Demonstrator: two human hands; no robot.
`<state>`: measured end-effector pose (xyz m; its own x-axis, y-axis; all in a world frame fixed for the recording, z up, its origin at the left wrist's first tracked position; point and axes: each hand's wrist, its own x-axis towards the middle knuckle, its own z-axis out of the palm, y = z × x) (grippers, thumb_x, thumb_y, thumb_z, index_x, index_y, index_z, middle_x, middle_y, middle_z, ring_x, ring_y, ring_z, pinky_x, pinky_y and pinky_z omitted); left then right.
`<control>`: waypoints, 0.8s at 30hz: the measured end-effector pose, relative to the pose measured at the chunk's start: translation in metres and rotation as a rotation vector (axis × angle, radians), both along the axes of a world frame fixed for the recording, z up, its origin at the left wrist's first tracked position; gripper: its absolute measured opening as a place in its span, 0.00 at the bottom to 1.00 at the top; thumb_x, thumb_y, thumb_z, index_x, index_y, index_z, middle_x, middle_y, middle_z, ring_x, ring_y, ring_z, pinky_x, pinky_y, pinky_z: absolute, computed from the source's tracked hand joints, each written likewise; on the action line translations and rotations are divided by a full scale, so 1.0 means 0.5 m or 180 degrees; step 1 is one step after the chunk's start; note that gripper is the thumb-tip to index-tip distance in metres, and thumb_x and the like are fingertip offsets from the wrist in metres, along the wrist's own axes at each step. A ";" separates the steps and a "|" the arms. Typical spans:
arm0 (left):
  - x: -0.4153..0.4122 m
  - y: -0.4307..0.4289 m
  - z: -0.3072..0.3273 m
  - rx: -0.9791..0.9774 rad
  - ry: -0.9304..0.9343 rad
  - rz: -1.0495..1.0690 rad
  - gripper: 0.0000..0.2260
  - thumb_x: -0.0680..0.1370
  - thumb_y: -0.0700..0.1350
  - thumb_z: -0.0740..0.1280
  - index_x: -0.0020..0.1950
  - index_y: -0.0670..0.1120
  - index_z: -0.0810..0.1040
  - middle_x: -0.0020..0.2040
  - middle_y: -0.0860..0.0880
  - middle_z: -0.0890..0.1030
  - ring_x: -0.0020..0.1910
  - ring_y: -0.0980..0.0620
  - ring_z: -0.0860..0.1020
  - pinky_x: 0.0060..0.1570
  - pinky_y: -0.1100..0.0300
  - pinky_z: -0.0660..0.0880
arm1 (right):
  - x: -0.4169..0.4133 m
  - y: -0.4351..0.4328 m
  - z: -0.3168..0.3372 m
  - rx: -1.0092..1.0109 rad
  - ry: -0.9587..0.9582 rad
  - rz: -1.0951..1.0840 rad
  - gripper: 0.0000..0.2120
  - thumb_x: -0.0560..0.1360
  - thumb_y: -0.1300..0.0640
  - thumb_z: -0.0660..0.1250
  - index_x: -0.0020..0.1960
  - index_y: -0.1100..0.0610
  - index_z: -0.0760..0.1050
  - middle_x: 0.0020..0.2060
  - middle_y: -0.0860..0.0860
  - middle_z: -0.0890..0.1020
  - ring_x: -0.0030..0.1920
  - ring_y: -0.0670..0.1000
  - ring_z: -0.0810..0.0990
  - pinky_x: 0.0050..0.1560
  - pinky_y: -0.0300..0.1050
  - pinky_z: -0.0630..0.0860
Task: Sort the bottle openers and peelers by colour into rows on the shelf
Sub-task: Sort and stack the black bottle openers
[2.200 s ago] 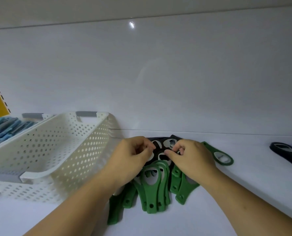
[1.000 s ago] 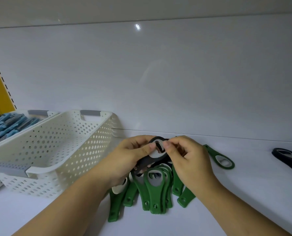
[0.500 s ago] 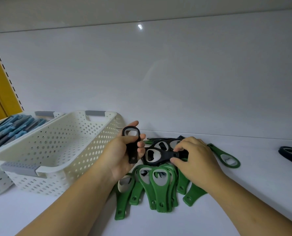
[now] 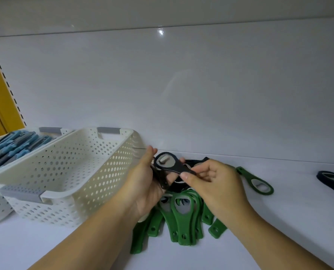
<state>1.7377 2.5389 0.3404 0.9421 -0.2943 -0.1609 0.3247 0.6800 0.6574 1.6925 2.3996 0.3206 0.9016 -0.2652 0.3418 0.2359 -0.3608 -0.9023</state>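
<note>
Black opener (image 4: 174,166): pinched at handle by right hand (image 4: 216,184), ring end by left hand (image 4: 142,184). Second black opener (image 4: 160,178): gripped in left palm. Green openers (image 4: 183,215): heaped beneath both hands. White basket (image 4: 64,172): left of left hand.

Two baskets (image 4: 74,172) are in view. Green openers (image 4: 175,217) number at least seven: a lone green opener (image 4: 242,171) lies apart and the rest overlap in a pile, so the exact count cannot be told. One black opener (image 4: 178,168) is lifted, a second (image 4: 161,177) sits under it, and at least one more (image 4: 197,162) lies behind. One dark opener (image 4: 330,185) shows at the right. The peelers (image 4: 16,147) overlap too much to count.
</note>
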 end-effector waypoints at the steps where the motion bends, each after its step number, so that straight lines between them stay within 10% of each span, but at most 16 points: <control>1: -0.004 -0.001 0.001 -0.0057 -0.0064 -0.0122 0.12 0.81 0.49 0.59 0.59 0.43 0.70 0.52 0.35 0.81 0.46 0.41 0.83 0.38 0.51 0.82 | -0.002 0.005 -0.003 -0.0198 -0.0021 0.0034 0.11 0.63 0.48 0.77 0.38 0.51 0.79 0.33 0.45 0.83 0.34 0.42 0.81 0.38 0.38 0.79; 9: 0.000 0.006 -0.005 0.0551 -0.0277 0.0255 0.17 0.79 0.34 0.53 0.61 0.49 0.74 0.45 0.40 0.82 0.35 0.43 0.83 0.30 0.54 0.80 | 0.023 -0.038 -0.023 -0.1485 -0.0245 0.0025 0.04 0.68 0.49 0.73 0.40 0.48 0.81 0.35 0.41 0.80 0.38 0.41 0.77 0.41 0.37 0.75; 16: 0.011 0.020 0.000 0.0371 0.0122 0.0157 0.08 0.79 0.44 0.58 0.54 0.49 0.75 0.37 0.43 0.80 0.23 0.53 0.69 0.18 0.68 0.64 | 0.042 -0.058 -0.029 -0.2940 0.0349 0.0406 0.23 0.80 0.47 0.58 0.74 0.45 0.62 0.73 0.39 0.60 0.73 0.43 0.54 0.74 0.46 0.52; 24: 0.017 0.024 -0.006 0.0703 0.0112 0.0055 0.15 0.75 0.35 0.54 0.56 0.46 0.74 0.44 0.42 0.81 0.21 0.54 0.68 0.18 0.68 0.63 | 0.048 -0.056 -0.036 -0.2545 0.0187 0.0019 0.02 0.74 0.50 0.68 0.46 0.46 0.78 0.60 0.39 0.75 0.62 0.44 0.69 0.63 0.39 0.62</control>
<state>1.7462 2.5508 0.3374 0.9393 -0.2323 -0.2524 0.3396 0.5265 0.7794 1.7167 2.3714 0.3027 0.9247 0.0448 0.3781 0.1999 -0.9023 -0.3819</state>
